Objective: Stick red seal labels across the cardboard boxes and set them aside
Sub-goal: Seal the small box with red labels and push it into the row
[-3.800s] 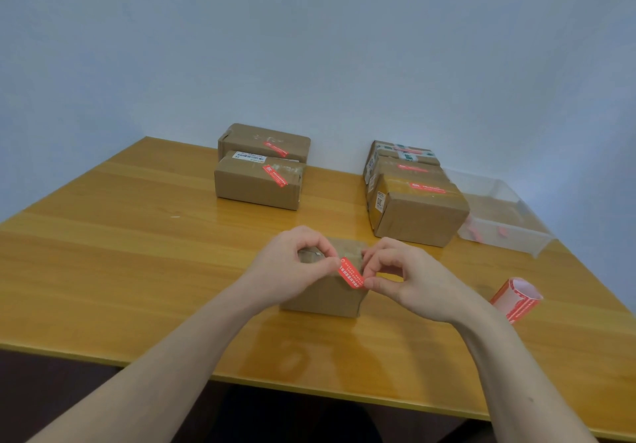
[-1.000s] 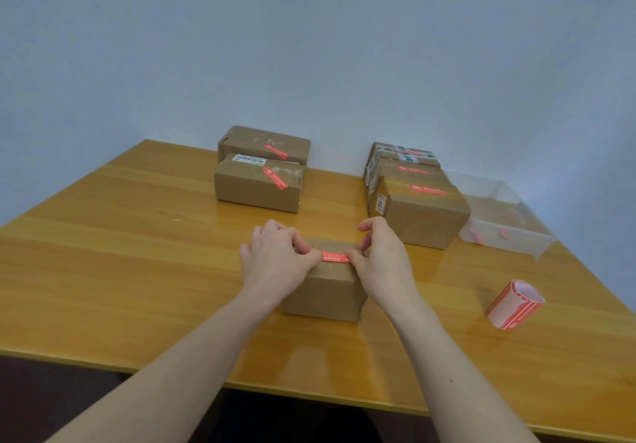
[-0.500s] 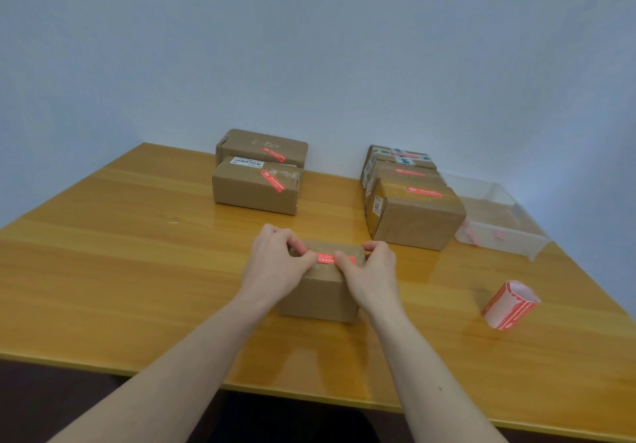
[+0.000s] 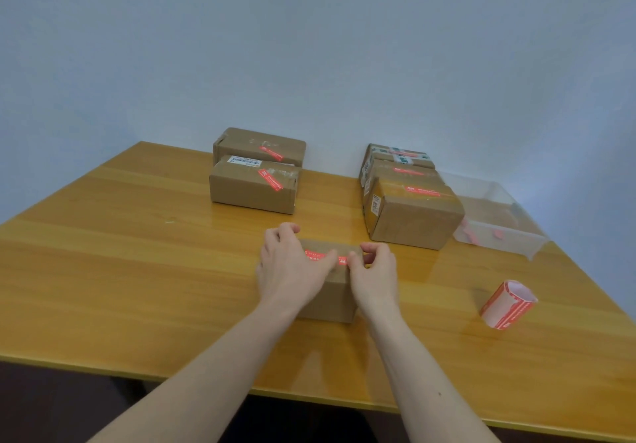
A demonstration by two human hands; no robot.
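Observation:
A small cardboard box (image 4: pixel 328 299) stands on the wooden table (image 4: pixel 137 270) in front of me. A red seal label (image 4: pixel 315 255) lies across its top. My left hand (image 4: pixel 290 268) covers the box's left side, fingers curled over its far edge and thumb pressing on the label. My right hand (image 4: pixel 373 272) holds the right side, thumb tip on the label's right end and fingers curled by the far right corner. The middle of the label is hidden under the thumbs.
A roll of red labels (image 4: pixel 508 305) lies at the right. Two labelled boxes (image 4: pixel 253 194) stand at the back left, and several more (image 4: pixel 414 219) at the back right. A clear plastic tray (image 4: pixel 499 237) sits beside them. The table's front edge is close to me.
The label, held in the air between both hands 3.8 s ago, now lies on the box top. Over the last second my thumbs have moved closer together along it.

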